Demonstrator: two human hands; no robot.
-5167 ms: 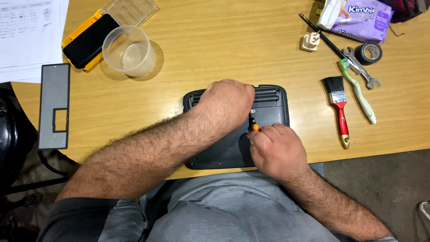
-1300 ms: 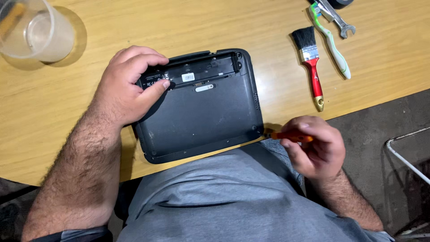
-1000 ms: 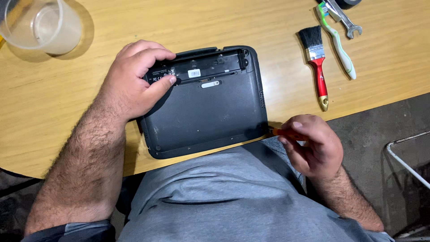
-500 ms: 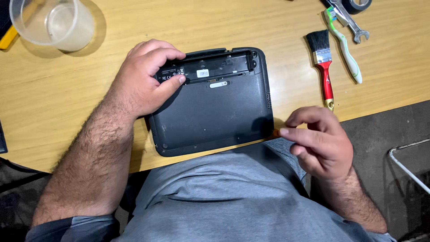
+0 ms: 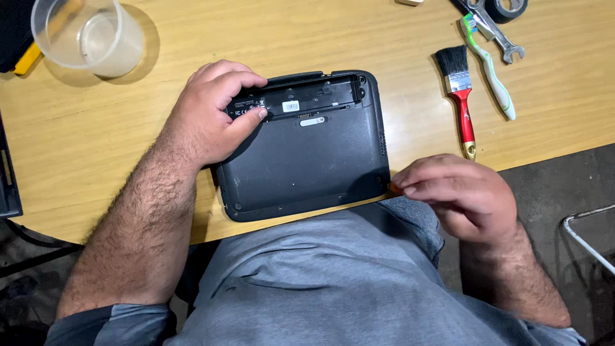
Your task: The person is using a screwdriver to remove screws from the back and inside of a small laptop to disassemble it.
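Wooden worktop (image 5: 359,32) carries a small black laptop (image 5: 307,160), turned underside up at the near edge, its empty battery bay facing away from the person. Left hand (image 5: 211,115) rests on the laptop's upper left corner, fingers (image 5: 253,115) curled narrowly into the bay. Right hand (image 5: 458,192) hangs just off the worktop's edge beside the laptop's right corner, fingers pinched on a small orange-tipped object (image 5: 396,189), mostly hidden. Nearby lie a red-handled paintbrush (image 5: 461,96), a green-and-white toothbrush (image 5: 490,67), a spanner (image 5: 496,35) and a clear plastic cup (image 5: 86,35).
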